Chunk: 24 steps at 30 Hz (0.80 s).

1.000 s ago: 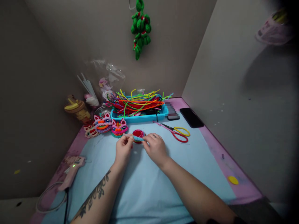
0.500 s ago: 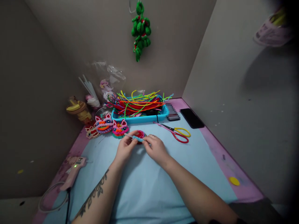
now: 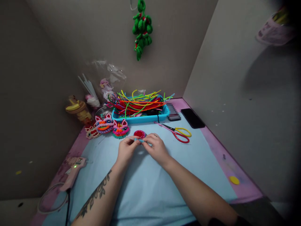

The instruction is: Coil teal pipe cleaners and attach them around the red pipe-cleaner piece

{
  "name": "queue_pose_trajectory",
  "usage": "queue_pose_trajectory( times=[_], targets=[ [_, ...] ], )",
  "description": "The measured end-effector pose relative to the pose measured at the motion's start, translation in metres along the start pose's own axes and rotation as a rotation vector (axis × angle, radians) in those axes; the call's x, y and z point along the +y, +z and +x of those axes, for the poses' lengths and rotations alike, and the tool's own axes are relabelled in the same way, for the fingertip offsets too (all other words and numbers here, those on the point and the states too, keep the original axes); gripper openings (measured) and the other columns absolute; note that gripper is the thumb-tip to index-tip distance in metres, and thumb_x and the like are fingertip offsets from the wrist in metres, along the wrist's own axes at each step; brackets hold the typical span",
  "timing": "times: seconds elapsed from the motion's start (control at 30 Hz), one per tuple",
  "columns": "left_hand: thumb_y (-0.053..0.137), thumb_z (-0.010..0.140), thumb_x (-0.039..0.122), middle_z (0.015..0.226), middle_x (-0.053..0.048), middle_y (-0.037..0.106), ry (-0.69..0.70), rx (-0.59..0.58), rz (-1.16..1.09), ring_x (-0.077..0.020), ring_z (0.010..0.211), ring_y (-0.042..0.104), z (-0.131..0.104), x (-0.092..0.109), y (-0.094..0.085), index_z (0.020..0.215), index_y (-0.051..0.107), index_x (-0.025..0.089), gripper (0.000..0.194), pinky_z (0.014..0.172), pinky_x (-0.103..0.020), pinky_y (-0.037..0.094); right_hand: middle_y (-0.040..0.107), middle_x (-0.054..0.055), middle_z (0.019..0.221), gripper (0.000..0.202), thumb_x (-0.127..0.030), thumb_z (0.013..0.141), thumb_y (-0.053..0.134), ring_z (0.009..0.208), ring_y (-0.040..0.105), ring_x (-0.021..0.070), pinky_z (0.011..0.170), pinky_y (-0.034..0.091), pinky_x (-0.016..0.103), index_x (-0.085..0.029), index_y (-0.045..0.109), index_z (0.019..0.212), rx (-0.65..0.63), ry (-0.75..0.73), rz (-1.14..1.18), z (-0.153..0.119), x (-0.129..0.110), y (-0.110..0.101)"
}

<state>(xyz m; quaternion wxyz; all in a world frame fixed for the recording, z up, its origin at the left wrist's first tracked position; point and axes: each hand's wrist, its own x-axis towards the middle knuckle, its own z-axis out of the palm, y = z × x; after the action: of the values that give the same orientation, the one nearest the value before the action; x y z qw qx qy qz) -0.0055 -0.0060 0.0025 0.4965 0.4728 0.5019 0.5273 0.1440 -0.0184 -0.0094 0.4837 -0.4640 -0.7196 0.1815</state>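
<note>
Left hand [image 3: 127, 149] and right hand [image 3: 157, 150]: fingers pinch opposite ends of a slim light-blue coiled piece [image 3: 141, 140], presumably for steadiness. At its twelve o'clock: red-lined round fuzzy piece [image 3: 140, 134]. Two o'clock: red-and-yellow-handled metal scissors [image 3: 174, 129], reachable.

The cloth [image 3: 150, 188] looks matt and creased, the tray [image 3: 141, 119] smooth plastic, the coil [image 3: 141, 141] ribbed, the stems [image 3: 141, 104] fuzzy, the phone [image 3: 192, 118] glossy, the scissor handles [image 3: 184, 142] plastic, the bag [image 3: 116, 71] shiny film.
</note>
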Motion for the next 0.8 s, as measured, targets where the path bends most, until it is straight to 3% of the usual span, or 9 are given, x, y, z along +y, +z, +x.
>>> queue_pose_trajectory(
  times=[0.23,0.33,0.47,0.6,0.7,0.8],
  targets=[
    [0.078,0.057,0.037,0.081,-0.006,0.07,-0.064,0.13,-0.199,-0.0134,0.066,0.06,0.003,-0.023,0.009,0.06,0.065,0.012,0.028,0.065,-0.025,0.047,0.067,0.005,0.08,0.013,-0.02,0.084,0.058,0.082,0.056,0.0202,0.077,0.04,0.034,-0.021,0.069,0.078,0.066,-0.031,-0.248,0.0,-0.005,0.003],
    [0.079,0.056,0.04,0.082,-0.007,0.07,-0.087,0.079,-0.215,-0.0133,0.065,0.059,0.003,-0.02,0.007,0.063,0.066,0.012,0.032,0.063,-0.025,0.047,0.067,0.005,0.084,0.01,-0.021,0.083,0.058,0.085,0.057,0.0202,0.079,0.041,0.034,-0.021,0.068,0.083,0.046,-0.005,-0.199,0.0,-0.003,0.003],
    [0.081,0.054,0.036,0.08,-0.007,0.072,-0.109,-0.069,-0.153,-0.017,0.071,0.063,0.001,-0.007,0.002,0.076,0.071,0.013,0.033,0.073,-0.029,0.048,0.067,0.005,0.09,0.014,-0.021,0.083,0.056,0.088,0.059,0.019,0.079,0.043,0.031,-0.02,0.067,0.093,-0.053,0.051,-0.044,0.001,0.001,0.002],
    [0.081,0.056,0.034,0.086,-0.009,0.073,-0.097,-0.176,-0.094,-0.0201,0.079,0.065,0.0,0.002,-0.001,0.083,0.073,0.014,0.034,0.079,-0.032,0.048,0.063,0.004,0.079,0.013,-0.017,0.083,0.052,0.078,0.057,0.0175,0.069,0.042,0.028,-0.019,0.065,0.08,-0.12,0.074,0.004,0.002,0.004,0.002],
    [0.079,0.058,0.032,0.09,-0.009,0.073,-0.071,-0.191,-0.059,-0.0206,0.081,0.066,-0.001,0.004,-0.002,0.087,0.073,0.015,0.035,0.08,-0.033,0.049,0.06,0.002,0.073,0.018,-0.017,0.084,0.051,0.072,0.055,0.0158,0.066,0.04,0.027,-0.019,0.061,0.07,-0.152,0.089,0.021,0.003,0.004,0.001],
    [0.077,0.059,0.031,0.081,-0.008,0.073,-0.022,-0.135,-0.013,-0.0195,0.074,0.066,-0.002,0.003,-0.001,0.078,0.073,0.014,0.026,0.076,-0.033,0.05,0.061,0.002,0.073,0.019,-0.016,0.085,0.05,0.072,0.055,0.0154,0.067,0.038,0.027,-0.019,0.061,0.069,-0.175,0.069,-0.008,0.003,0.002,-0.001]
  ],
)
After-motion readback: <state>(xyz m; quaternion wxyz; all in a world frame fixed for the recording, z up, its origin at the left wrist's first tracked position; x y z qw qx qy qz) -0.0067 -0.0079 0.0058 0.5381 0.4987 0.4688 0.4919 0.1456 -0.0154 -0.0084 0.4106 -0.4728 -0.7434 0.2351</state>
